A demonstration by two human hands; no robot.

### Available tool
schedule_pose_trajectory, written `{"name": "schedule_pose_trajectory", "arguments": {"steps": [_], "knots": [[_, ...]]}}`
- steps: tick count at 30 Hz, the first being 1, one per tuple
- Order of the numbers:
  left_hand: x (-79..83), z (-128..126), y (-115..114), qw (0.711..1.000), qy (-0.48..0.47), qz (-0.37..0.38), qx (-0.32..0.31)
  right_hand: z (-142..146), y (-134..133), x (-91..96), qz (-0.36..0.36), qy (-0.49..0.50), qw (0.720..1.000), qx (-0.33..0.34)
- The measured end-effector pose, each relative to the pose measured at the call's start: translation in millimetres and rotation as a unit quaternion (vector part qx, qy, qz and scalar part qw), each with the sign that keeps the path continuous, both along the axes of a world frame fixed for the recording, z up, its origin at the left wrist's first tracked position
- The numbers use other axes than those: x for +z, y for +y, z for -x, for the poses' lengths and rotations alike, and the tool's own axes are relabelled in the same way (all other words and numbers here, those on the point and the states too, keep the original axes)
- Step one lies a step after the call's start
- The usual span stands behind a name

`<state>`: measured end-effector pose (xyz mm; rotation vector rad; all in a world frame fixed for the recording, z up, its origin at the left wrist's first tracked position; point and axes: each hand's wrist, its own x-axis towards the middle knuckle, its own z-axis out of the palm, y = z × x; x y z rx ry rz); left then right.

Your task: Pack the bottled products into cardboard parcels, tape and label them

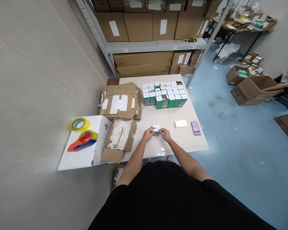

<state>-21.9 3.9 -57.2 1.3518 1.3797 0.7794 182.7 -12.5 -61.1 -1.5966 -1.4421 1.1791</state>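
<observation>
A small box (pixel 156 128) with a white top and dark side stands near the front of the table, between my two hands. My left hand (pixel 148 134) grips its left side, fingers bent against the top edge. From the other side my right hand (pixel 165 134) closes on its right edge, fingertips at the top. Further back stand rows of green-and-white boxes (pixel 174 100), a few with open tops. To the right of my hands lies a flat white box (pixel 180 123), and beyond it a purple package (pixel 196 127).
Flattened cardboard (pixel 118 99) is stacked at the table's left. An open carton (pixel 131 142) holds white wrapping. Yellow tape (pixel 79 124) and a red tape dispenser (pixel 80 142) rest on a white block (pixel 98 153). Shelves (pixel 144 47) of cartons rise behind; a person sits far right.
</observation>
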Motion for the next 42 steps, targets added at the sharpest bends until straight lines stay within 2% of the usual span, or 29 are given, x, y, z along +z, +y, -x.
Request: {"name": "schedule_pose_trajectory", "arguments": {"steps": [6, 9, 13, 15, 18, 22, 25, 27, 31, 37, 39, 42], "knots": [[-2.1, -3.2, 1.1, 1.000, 0.020, 0.012, 0.019, 5.0, -2.7, -1.5, 0.021, 0.056, 0.998, -0.037], [-1.6, -6.0, 0.7, 0.999, 0.038, 0.021, 0.023, 9.9, -1.3, -3.9, 0.050, 0.090, 0.992, -0.076], [-2.6, -8.9, -2.7, 0.999, 0.031, 0.018, 0.032, 17.2, 6.8, -6.4, 0.132, 0.132, 0.969, -0.162], [-3.7, -9.9, -3.5, 0.999, 0.022, 0.015, 0.039, 19.1, 11.5, -6.9, 0.179, 0.147, 0.957, -0.178], [-6.3, -12.4, -2.0, 0.998, 0.024, 0.025, 0.047, 18.2, 16.5, -7.0, 0.204, 0.146, 0.953, -0.170], [-14.2, -16.2, 0.0, 0.996, 0.014, 0.043, 0.071, 13.6, 15.7, -7.6, 0.194, 0.149, 0.959, -0.145], [-23.2, -13.0, -0.9, 0.991, -0.076, 0.036, 0.106, 13.3, 11.6, -9.6, 0.158, 0.166, 0.966, -0.116], [-28.1, -6.7, 0.7, 0.984, -0.138, 0.041, 0.105, 16.0, 12.7, -10.3, 0.144, 0.179, 0.968, -0.104], [-28.8, 7.7, 20.5, 0.981, -0.169, 0.037, 0.092, 26.8, 37.9, -4.9, 0.136, 0.190, 0.968, -0.088], [-19.3, 18.1, 76.9, 0.984, -0.141, 0.003, 0.106, 48.9, 105.6, 8.3, 0.110, 0.176, 0.976, -0.071], [-21.1, 20.0, 90.4, 0.983, -0.145, 0.000, 0.113, 54.3, 118.8, 6.3, 0.125, 0.179, 0.973, -0.073], [-28.4, 21.4, 100.4, 0.979, -0.166, 0.012, 0.115, 55.7, 124.3, -3.9, 0.142, 0.163, 0.974, -0.067]]}}
